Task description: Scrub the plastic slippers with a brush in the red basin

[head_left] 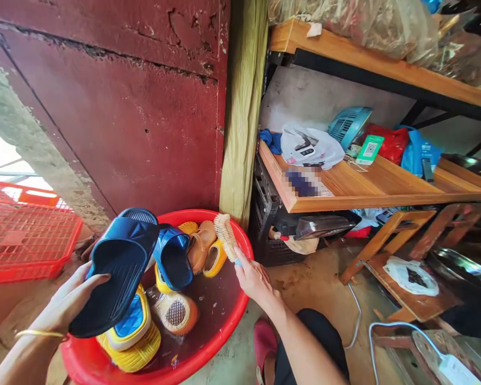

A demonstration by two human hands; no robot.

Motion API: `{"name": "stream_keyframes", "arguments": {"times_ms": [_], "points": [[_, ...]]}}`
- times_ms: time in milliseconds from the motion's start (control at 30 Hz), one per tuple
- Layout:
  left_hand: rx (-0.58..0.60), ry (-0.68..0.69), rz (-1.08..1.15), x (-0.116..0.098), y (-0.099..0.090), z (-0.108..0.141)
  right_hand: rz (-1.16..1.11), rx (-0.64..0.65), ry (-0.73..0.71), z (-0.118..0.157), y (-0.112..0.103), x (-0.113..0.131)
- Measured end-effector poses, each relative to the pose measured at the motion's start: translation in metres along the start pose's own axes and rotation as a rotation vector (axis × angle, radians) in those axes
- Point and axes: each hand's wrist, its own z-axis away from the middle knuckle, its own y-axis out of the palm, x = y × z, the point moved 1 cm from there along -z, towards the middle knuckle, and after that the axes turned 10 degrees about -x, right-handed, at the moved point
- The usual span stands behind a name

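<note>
A dark blue slide sandal [120, 267] is gripped by my left hand [74, 297], thumb on the footbed, above the left side of a red basin [234, 321]. My right hand [250, 275] is closed round the handle end of a scrub brush [225, 235] with pale bristles, over the basin's right rim. Dark water in the basin surrounds several shoes. Among them are another blue slide [174, 262], a yellow shoe with a blue inside [134, 334], an upturned tan shoe [178, 314] and a brown shoe [202, 243].
Behind the basin stands a dark red door [144, 123] beside a wooden post [242, 117]. A red plastic crate [28, 235] lies at left. To the right are a wooden shelf [369, 187] with bags and a small fan, a wooden chair [409, 278] and a white power cord [409, 326] on the floor.
</note>
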Motion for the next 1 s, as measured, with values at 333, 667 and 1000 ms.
{"name": "stream_keyframes", "arguments": {"times_ms": [333,667,1000], "points": [[-0.178,0.413,-0.318,0.011,0.038,0.060,0.038,0.141,0.000,-0.005,-0.002,0.011],[-0.060,0.366,-0.434,0.037,0.073,0.062,0.005,0.145,0.019,-0.006,0.005,-0.009],[0.120,0.314,-0.702,0.077,0.101,0.051,-0.235,0.012,0.015,0.006,0.044,-0.042]]}}
